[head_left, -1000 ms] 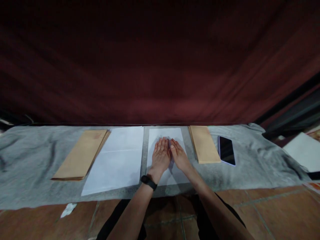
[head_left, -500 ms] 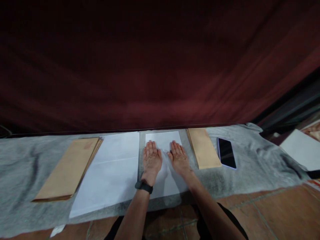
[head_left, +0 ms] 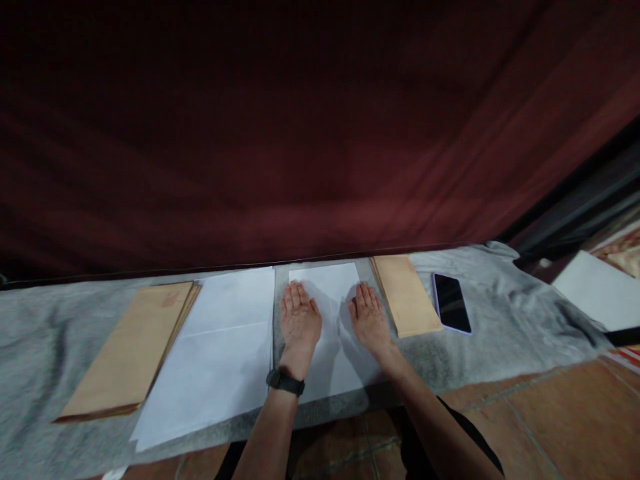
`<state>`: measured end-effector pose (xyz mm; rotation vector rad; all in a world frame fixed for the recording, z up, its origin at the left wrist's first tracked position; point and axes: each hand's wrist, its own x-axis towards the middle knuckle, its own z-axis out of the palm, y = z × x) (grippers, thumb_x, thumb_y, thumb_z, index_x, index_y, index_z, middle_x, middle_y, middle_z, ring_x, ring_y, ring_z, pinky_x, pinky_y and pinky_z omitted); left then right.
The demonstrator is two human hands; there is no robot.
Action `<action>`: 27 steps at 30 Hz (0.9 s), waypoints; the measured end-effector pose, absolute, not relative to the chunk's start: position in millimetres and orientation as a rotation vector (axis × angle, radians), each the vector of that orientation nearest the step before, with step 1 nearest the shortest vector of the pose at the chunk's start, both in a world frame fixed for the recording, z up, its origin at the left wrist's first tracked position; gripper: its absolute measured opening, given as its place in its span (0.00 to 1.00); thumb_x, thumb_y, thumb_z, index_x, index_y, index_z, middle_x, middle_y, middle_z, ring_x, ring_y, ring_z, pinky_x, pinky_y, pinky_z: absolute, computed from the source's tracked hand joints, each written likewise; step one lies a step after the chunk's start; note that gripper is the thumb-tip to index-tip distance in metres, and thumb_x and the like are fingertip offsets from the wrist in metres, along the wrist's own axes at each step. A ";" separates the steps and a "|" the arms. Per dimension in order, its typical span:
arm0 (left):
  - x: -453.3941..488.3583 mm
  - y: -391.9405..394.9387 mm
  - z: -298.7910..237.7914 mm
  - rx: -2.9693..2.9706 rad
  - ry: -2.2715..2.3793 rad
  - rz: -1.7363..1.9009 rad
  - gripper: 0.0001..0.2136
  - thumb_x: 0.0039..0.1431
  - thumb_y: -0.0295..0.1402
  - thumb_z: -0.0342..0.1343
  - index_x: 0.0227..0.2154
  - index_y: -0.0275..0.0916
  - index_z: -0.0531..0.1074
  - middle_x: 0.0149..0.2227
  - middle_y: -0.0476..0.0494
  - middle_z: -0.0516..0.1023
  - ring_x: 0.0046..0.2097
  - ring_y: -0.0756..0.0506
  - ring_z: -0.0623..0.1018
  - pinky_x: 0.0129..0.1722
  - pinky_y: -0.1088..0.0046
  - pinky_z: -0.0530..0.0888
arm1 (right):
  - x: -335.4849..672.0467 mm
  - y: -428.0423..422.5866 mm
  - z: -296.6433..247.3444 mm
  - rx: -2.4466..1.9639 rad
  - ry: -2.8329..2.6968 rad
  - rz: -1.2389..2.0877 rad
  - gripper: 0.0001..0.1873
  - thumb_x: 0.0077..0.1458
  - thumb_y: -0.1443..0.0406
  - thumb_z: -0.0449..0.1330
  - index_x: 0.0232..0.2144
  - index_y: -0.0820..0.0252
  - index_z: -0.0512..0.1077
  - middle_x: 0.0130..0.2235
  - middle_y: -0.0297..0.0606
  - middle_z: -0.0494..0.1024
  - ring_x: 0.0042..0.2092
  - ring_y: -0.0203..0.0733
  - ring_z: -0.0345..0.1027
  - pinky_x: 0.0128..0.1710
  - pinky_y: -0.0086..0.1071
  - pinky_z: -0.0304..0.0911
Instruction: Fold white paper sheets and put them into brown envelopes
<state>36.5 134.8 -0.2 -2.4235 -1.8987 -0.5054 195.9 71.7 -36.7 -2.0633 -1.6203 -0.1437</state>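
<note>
A white sheet of paper lies lengthwise before me on a grey cloth. My left hand is palm down at its left edge, fingers stretched out and holding nothing. At the right edge of the sheet, my right hand is also palm down with its fingers extended. To the left lie larger white sheets with a crease across them. Farther left is a stack of brown envelopes. Close by my right hand lies a second, smaller stack of brown envelopes.
A phone with a dark screen rests right of the smaller envelopes. The grey cloth covers the long surface. A dark red curtain hangs behind it, and a white board-like object is at the far right. Tiled floor shows in front.
My hands have moved apart, from lying on the sheet to its two side edges. The view has shifted slightly; the envelopes and phone look unmoved.
</note>
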 end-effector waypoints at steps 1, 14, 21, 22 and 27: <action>40.8 134.9 1.5 -2.484 -1.827 -0.513 0.27 0.69 0.31 0.38 0.68 0.26 0.55 0.69 0.30 0.57 0.71 0.37 0.56 0.68 0.54 0.59 | 194.7 73.7 -33.4 -2.045 -1.625 -0.105 0.30 0.71 0.59 0.40 0.67 0.72 0.57 0.68 0.55 0.59 0.70 0.54 0.50 0.66 0.53 0.54; 45.3 146.3 -7.7 -2.758 -1.693 -0.227 0.29 0.66 0.27 0.40 0.70 0.33 0.51 0.70 0.34 0.56 0.72 0.37 0.52 0.69 0.51 0.54 | 162.4 145.2 -14.0 -1.745 -2.002 0.242 0.31 0.73 0.57 0.34 0.64 0.63 0.64 0.66 0.44 0.66 0.68 0.42 0.55 0.69 0.45 0.51; 43.7 158.6 -9.0 -2.657 -1.804 -0.280 0.27 0.69 0.32 0.36 0.68 0.28 0.55 0.70 0.32 0.56 0.72 0.39 0.54 0.69 0.57 0.55 | 181.9 159.3 -25.3 -1.866 -2.040 0.030 0.30 0.72 0.57 0.40 0.67 0.68 0.59 0.69 0.48 0.59 0.70 0.47 0.50 0.69 0.47 0.46; 43.8 159.6 -8.6 -2.645 -1.820 -0.280 0.27 0.69 0.33 0.36 0.68 0.28 0.55 0.70 0.31 0.56 0.72 0.40 0.54 0.69 0.57 0.55 | 187.0 158.9 -26.3 -1.882 -2.025 0.013 0.30 0.72 0.56 0.40 0.67 0.68 0.59 0.69 0.49 0.59 0.70 0.48 0.50 0.69 0.47 0.46; 44.0 163.5 -8.3 -2.594 -1.859 -0.292 0.27 0.69 0.34 0.37 0.68 0.27 0.55 0.70 0.30 0.56 0.72 0.39 0.55 0.69 0.58 0.55 | 207.2 154.3 -30.7 -1.977 -1.942 -0.028 0.33 0.71 0.54 0.40 0.68 0.71 0.56 0.68 0.52 0.59 0.70 0.49 0.50 0.69 0.47 0.47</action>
